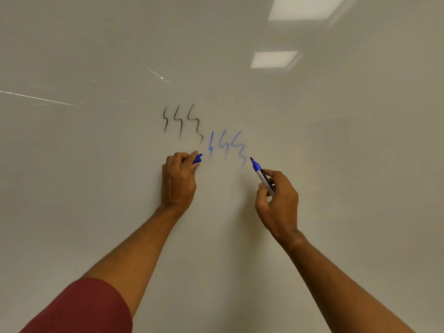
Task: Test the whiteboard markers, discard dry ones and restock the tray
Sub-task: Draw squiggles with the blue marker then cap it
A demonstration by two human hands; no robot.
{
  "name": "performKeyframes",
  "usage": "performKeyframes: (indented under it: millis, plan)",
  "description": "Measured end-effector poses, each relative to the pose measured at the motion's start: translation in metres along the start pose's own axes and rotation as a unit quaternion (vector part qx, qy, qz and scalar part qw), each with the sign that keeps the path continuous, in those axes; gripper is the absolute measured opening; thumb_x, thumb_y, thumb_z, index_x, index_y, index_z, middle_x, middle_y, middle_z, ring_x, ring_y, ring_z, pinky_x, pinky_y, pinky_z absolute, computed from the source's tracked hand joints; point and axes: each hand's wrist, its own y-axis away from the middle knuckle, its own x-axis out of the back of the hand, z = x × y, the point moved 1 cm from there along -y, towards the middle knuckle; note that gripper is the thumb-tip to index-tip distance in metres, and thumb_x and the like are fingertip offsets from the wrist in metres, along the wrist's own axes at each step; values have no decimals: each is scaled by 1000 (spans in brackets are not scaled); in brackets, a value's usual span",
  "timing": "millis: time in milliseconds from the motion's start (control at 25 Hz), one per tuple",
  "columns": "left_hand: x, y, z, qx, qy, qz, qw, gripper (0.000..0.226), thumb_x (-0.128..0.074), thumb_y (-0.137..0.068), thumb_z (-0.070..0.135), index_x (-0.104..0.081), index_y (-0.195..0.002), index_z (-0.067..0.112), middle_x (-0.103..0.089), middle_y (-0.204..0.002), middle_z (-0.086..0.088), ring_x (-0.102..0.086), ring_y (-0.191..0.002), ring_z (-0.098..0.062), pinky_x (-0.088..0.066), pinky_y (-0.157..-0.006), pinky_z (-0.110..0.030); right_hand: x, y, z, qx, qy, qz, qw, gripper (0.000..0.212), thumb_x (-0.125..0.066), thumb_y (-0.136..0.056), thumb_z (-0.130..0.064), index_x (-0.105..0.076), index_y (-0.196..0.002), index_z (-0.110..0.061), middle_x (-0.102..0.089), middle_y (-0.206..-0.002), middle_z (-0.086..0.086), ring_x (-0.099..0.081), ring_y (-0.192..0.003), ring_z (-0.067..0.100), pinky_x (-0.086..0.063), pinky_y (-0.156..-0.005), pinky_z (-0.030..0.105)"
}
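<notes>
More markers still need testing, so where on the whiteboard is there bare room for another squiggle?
Bare whiteboard lies left of the black squiggles and left hand, and right of the blue marker in the right hand. It is crowded between the hands, around the blue squiggles and blue cap.

A: What's the surface?

B: Whiteboard (312,164), glossy, off-white, fills the whole view. No frame or tray edge in shot.

A: What's on it?

B: Two sets of test marks. Black squiggles (181,122), three zigzags side by side, approx. mid-board. Blue squiggles (228,147), also three, just below and to the right of the black ones. First blue stroke starts close to the tail of the last black one.

A: Ink quality?

B: Black looks thin. Blue is clear but paler at the lower ends.

A: Anything else?

B: Ceiling light reflections (275,59) upper right, plus a few thin bright streaks (40,99) at left.
</notes>
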Motion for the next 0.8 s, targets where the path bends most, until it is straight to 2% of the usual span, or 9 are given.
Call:
performKeyframes:
  millis: [120, 280, 360, 480, 680, 800]
  plan:
    - [-4, -6, -6, -6, -15, 20, 1000, 35, -66, -88, 4, -62, -122, 1, -60, -94, -15, -54, -82, -30, -48, -66, -38, 0, -11, -1, 11, -12, 13, 1000, 28, -62, -88, -8, -63, -115, -17, -65, -91, -9, -59, -71, 6, -46, -64, 14]
    - [-12, -12, -8, 3, -44, 51, 998, 38, -65, -89, 12, -60, -126, 5, -58, -100, -15, -49, -89, -27, -43, -67, -35, -2, -22, -7, -7, -70, 43, 997, 15, -67, -87, -11, -59, -97, -19, -61, -76, -13, -56, -60, 12, -45, -50, 23]
    - [-17, -11, -9, 6, -46, 61, 997, 41, -65, -89, 12, -57, -129, 6, -58, -106, -16, -47, -95, -27, -45, -70, -37, -3, -27, -12, -4, -106, 69, 992, 13, -69, -85, -9, -64, -94, -17, -64, -76, -12, -58, -60, 11, -46, -53, 20]
    - [-25, -5, -10, 12, -59, 68, 996, 46, -64, -90, 12, -53, -134, 8, -51, -119, -13, -44, -106, -27, -49, -79, -40, -5, -36, -17, 1, -137, 91, 986, 18, -68, -85, -6, -71, -101, -12, -70, -84, -6, -65, -69, 9, -50, -58, 17]
    - [-31, 4, -7, 26, -80, 45, 995, 50, -55, -95, 8, -41, -143, 10, -40, -138, -12, -37, -119, -29, -44, -95, -42, -2, -47, -26, 9, -115, 99, 988, 15, -65, -80, -2, -63, -92, -11, -63, -74, -7, -59, -59, 8, -45, -53, 13]
    - [-30, 5, -5, 30, -89, 32, 995, 51, -52, -95, 8, -39, -144, 9, -40, -142, -14, -35, -122, -29, -41, -99, -41, -2, -49, -32, 32, -128, 115, 985, 14, -69, -82, -4, -68, -94, -11, -65, -77, -10, -61, -63, 6, -48, -56, 14]
